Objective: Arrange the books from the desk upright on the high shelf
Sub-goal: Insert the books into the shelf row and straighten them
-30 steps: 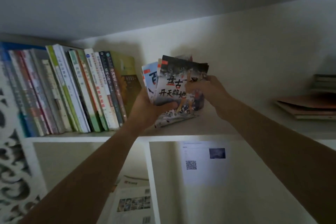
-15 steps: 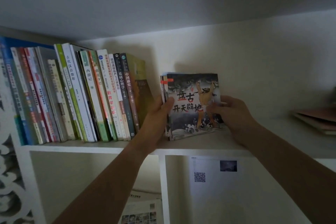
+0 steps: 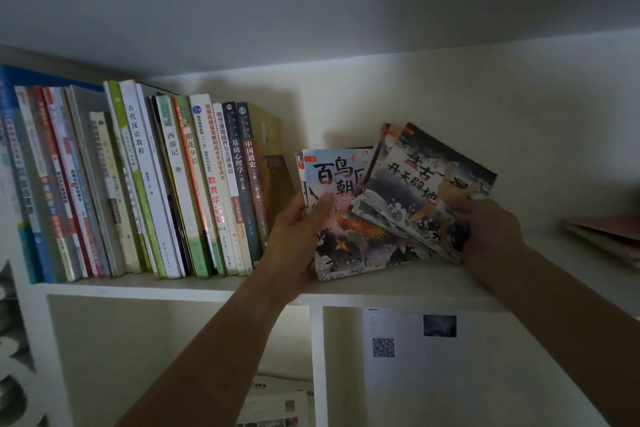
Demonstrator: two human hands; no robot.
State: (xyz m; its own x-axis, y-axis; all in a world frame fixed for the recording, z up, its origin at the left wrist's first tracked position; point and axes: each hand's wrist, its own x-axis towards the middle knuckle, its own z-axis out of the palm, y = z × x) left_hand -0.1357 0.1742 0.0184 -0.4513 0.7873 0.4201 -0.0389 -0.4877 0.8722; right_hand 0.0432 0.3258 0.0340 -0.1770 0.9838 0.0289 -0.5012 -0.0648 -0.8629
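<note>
**Thin picture books fanned apart and could have toppled**

The biggest risk sat on the high shelf [image 3: 398, 282] itself: to the right of the standing row of books [image 3: 166, 184], your small stack of thin picture books was splayed, not upright. A gap lay between that row and your stack, so nothing braced the stack on either side; had you let go, I judge the floppy books would have slid flat or off the front edge.

Next, the dark-covered book [image 3: 429, 184] was tilted to the right, its lower pages fanning loose over the pale-covered book [image 3: 341, 204]. Pushing the two together in that state could have creased those pages.

Your right hand [image 3: 485, 229] gripped the dark-covered book at its right edge, fingers curled round it. Your left hand [image 3: 298, 236] held the pale-covered book, thumb pressed on the cover. That book's bottom edge appeared to rest on the shelf.

Smallest: some flat books [image 3: 609, 232] lay well apart at the far right, possible obstacles if the stack slipped that way.
</note>
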